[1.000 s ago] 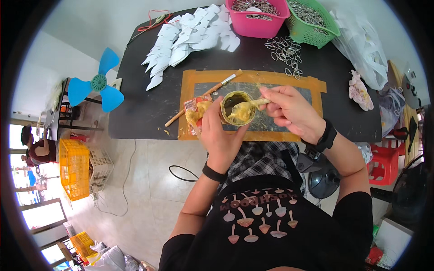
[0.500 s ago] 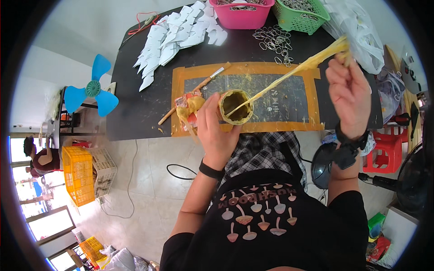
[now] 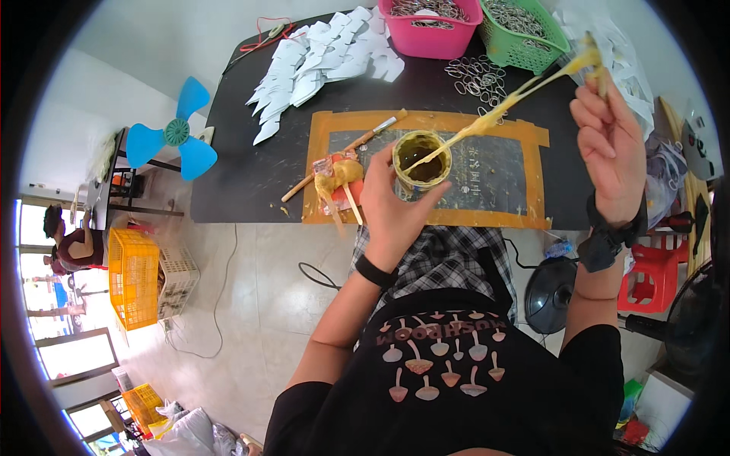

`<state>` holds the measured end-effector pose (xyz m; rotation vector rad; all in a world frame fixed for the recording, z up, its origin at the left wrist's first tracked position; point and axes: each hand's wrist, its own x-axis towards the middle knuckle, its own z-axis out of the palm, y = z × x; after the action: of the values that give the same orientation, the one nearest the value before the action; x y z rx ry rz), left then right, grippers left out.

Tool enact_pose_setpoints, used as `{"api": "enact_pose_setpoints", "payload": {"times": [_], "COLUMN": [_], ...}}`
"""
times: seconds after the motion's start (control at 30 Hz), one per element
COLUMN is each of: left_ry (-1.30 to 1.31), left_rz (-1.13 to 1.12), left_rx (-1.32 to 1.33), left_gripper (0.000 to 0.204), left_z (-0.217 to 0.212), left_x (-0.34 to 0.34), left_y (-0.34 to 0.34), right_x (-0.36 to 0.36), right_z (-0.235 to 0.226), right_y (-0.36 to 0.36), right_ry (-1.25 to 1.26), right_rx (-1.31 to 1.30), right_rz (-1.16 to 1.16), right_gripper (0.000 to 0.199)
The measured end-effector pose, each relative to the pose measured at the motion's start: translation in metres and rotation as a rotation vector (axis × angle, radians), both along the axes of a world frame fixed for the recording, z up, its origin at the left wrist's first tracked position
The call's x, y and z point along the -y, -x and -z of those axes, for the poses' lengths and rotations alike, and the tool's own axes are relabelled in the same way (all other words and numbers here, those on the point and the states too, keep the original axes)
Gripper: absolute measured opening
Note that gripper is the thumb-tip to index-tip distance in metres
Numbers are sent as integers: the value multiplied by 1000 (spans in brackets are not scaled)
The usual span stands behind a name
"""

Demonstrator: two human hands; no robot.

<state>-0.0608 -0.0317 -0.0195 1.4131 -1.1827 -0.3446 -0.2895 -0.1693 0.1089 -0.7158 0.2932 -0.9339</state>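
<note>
My left hand (image 3: pixel 391 194) holds a small round can (image 3: pixel 422 182) at the table's near edge, thumb and fingers around its side. The can has a glue-smeared rim and dark yellow-brown glue inside. To the right, my raised right hand (image 3: pixel 606 129) pinches a short stick-like tool (image 3: pixel 592 53) coated in yellow glue; its exact kind is unclear. A long glue strand (image 3: pixel 517 99) stretches from it into the can. Left of my left hand, glue-caked sticks (image 3: pixel 338 176) lie on a red and white packet, beside a wooden-handled brush (image 3: pixel 369 137).
An orange-taped dark work mat (image 3: pixel 502 171) lies under the can. White cut sheets (image 3: pixel 319 64) are piled behind. Pink basket (image 3: pixel 432 34), green basket (image 3: pixel 525 38) and loose metal rings (image 3: pixel 479 80) sit at the back. A blue-bladed fan (image 3: pixel 176 133) stands left; a red stool (image 3: pixel 652 277) right.
The view has shifted a little. The glue strand has narrowed and split near the tool. My left hand still grips the can, its thumb now more spread along the near side.
</note>
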Motion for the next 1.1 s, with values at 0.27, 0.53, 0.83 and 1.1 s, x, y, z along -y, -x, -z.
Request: {"api": "enact_pose_setpoints", "payload": {"times": [0.27,0.53,0.83,1.1], "left_ry": [-29,73,-62,-80], "left_rz": [-23,-243,-390,-80], "left_rx": [103,247,241,315], "left_gripper": [84,62,23,55], "left_z": [15,15,-3,-22], "left_x": [4,-42,-69,-32], "left_y": [-9,-28,-68,-43], "right_x": [-25,-28,-20,-11], "right_z": [-12,-15,11,26], "right_y": [-63,-85,-83,-107], "right_ry": [122,271,1053,1562], "right_rx": [-132,-269,-1045,-1147], "right_rz": [-121,-81,23,-67], "right_gripper": [31,36,17,19]}}
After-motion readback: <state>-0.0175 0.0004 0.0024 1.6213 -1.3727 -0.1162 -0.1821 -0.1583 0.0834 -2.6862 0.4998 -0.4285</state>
